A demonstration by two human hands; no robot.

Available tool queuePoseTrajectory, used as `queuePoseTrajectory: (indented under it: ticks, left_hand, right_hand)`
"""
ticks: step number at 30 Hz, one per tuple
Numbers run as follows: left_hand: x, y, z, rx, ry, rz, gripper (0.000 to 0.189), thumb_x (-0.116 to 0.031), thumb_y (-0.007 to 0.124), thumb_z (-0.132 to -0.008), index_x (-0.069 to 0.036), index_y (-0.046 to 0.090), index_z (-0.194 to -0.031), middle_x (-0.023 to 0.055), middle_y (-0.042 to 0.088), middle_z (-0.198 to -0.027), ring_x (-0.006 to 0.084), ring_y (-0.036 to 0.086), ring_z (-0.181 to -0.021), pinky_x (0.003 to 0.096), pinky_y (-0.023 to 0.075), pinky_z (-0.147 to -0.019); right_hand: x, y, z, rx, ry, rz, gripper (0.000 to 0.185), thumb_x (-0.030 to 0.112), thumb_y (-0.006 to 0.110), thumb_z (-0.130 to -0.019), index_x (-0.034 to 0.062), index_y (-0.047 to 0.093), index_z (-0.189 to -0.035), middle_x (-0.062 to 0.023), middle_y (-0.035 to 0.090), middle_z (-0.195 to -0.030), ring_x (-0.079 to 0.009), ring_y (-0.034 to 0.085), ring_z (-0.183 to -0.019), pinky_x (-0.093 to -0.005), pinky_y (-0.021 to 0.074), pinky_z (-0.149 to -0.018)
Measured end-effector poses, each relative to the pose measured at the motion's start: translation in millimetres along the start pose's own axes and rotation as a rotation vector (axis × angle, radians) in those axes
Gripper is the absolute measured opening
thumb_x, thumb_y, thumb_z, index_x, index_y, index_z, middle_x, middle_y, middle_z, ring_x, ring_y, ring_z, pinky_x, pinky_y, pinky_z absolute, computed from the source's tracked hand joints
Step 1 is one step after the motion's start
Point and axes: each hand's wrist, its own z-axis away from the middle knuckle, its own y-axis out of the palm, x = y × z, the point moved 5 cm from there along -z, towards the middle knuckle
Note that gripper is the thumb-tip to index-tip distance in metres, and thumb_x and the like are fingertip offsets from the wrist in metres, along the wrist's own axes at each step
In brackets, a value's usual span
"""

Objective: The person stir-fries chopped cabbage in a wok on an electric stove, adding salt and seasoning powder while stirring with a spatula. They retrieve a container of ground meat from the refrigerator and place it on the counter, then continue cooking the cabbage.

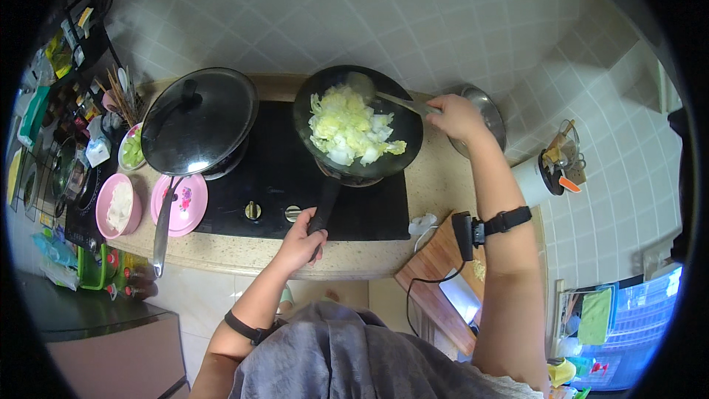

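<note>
My left hand [302,237] is closed around the black handle of a wok [407,144] on the right burner. Chopped napa cabbage [352,130], pale green and white, lies heaped in the wok. My right hand [457,116] grips the handle of a metal ladle or spatula [401,102], whose head rests at the cabbage's upper edge. On the left burner stands a second pan under a dark glass lid [205,122], its metal handle [162,233] pointing towards me. What that pan holds cannot be told.
A pink bowl [133,210] with white contents, a pink plate [194,210] and a bowl of green pieces [126,147] stand left of the cooktop [266,177]. At right are a metal lid or bowl [487,108], a wooden cutting board [426,266], a knife blade [461,293] and a utensil holder [534,177].
</note>
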Motion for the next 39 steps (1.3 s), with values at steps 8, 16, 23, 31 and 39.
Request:
queuePoseTrajectory:
  ticks: [8, 16, 23, 31, 39]
  left_hand:
    - [0, 0, -1, 0.017, 0.011, 0.037, 0.043, -0.005, 0.051, -0.084, -0.01, 0.038, -0.125, 0.0034, 0.051, -0.071, 0.01, 0.048, -0.044, 0.0225, 0.0331, -0.034]
    - [3, 0, -3, 0.021, 0.002, 0.037, 0.041, -0.004, 0.051, -0.084, -0.01, 0.039, -0.123, 0.0036, 0.051, -0.07, 0.0105, 0.048, -0.043, 0.0228, 0.0325, -0.034]
    - [1, 1, -1, 0.015, 0.031, 0.044, 0.04, -0.003, 0.05, -0.085, -0.009, 0.039, -0.122, 0.0042, 0.051, -0.07, 0.0107, 0.048, -0.043, 0.0227, 0.0326, -0.034]
    - [-2, 1, -1, 0.024, 0.016, 0.049, 0.04, -0.005, 0.051, -0.085, -0.009, 0.039, -0.123, 0.0036, 0.051, -0.07, 0.0104, 0.048, -0.044, 0.0227, 0.0323, -0.035]
    - [-2, 2, 2, -0.015, 0.007, 0.035, 0.04, -0.006, 0.051, -0.085, -0.01, 0.039, -0.124, 0.0029, 0.052, -0.07, 0.0102, 0.048, -0.044, 0.0226, 0.0319, -0.034]
  right_hand:
    - [32, -19, 73, -0.152, -0.313, 0.17, 0.048, -0.005, 0.051, -0.071, 0.0192, 0.063, -0.111, -0.0105, 0.058, -0.088, -0.0297, 0.058, -0.085, -0.0398, 0.0477, -0.072]
    - [47, -78, 118, 0.012, -0.157, 0.446, 0.044, -0.006, 0.052, -0.07, 0.0149, 0.065, -0.107, -0.0127, 0.06, -0.084, -0.0315, 0.059, -0.084, -0.0401, 0.0488, -0.071]
    - [50, -62, 141, 0.046, -0.095, 0.27, 0.041, -0.002, 0.051, -0.073, 0.0132, 0.064, -0.11, -0.0165, 0.059, -0.084, -0.0338, 0.06, -0.081, -0.0411, 0.0474, -0.069]
    - [34, -15, 124, -0.111, -0.05, 0.118, 0.045, -0.001, 0.051, -0.075, 0.0176, 0.062, -0.114, -0.0148, 0.059, -0.083, -0.0328, 0.059, -0.079, -0.0408, 0.0463, -0.067]
    - [41, 18, 135, -0.039, -0.043, 0.125, 0.048, 0.001, 0.051, -0.076, 0.0229, 0.059, -0.118, -0.0106, 0.057, -0.089, -0.0302, 0.058, -0.082, -0.0408, 0.0459, -0.067]
